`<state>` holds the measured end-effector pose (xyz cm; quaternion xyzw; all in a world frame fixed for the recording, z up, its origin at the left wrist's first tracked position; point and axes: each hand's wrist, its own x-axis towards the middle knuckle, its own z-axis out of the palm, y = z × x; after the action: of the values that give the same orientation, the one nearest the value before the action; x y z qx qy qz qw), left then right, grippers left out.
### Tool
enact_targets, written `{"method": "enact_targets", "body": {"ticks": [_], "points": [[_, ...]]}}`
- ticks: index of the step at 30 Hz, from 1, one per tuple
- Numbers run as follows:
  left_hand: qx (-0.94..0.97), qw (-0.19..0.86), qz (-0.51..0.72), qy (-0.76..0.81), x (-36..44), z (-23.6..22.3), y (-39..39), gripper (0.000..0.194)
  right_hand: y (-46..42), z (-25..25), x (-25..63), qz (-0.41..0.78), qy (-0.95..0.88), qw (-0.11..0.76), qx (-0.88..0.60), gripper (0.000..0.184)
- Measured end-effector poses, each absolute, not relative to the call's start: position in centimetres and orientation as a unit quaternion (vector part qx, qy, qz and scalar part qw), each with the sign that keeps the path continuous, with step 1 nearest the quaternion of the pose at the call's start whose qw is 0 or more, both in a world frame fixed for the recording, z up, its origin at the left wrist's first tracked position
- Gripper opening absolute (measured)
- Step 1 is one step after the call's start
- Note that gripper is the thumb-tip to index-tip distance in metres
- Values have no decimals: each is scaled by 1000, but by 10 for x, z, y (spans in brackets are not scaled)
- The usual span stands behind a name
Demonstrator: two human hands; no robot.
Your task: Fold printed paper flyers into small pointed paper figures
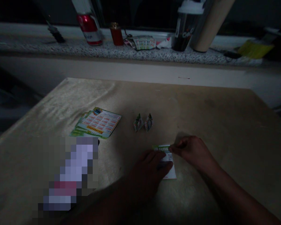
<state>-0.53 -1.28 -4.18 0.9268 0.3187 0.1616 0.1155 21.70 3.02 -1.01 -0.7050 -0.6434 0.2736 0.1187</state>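
Observation:
A small printed paper sheet (171,172), white with a green heading, lies on the table in front of me. My left hand (148,170) rests flat across it with fingers spread, covering its left side and middle. At the sheet's top right corner, my right hand (190,148) has thumb and fingertips pinched together on the edge. Just beyond the hands stand two small folded paper pieces, one on the left (138,122) and one on the right (149,122), pointed at top and bottom. To the left is a fanned stack of similar printed sheets (102,122).
A pixelated long object (72,172) lies at the table's left front. On the speckled windowsill (121,55) behind the table (224,125) stand a red can (90,29), an orange lighter-like cylinder (116,34), crumpled wrappers (142,42), a lidded cup (186,26) and a tall beige cylinder (209,28).

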Motion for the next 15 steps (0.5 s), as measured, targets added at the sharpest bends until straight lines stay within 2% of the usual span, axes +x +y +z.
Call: {"method": "enact_targets", "body": {"ticks": [9,15], "points": [[929,119,155,316,-7,-45,-12,45,69,15,221,289,-666,17,-688,48],[928,107,162,318,-5,-44,-12,42,77,20,223,329,-665,-26,-670,43]]}}
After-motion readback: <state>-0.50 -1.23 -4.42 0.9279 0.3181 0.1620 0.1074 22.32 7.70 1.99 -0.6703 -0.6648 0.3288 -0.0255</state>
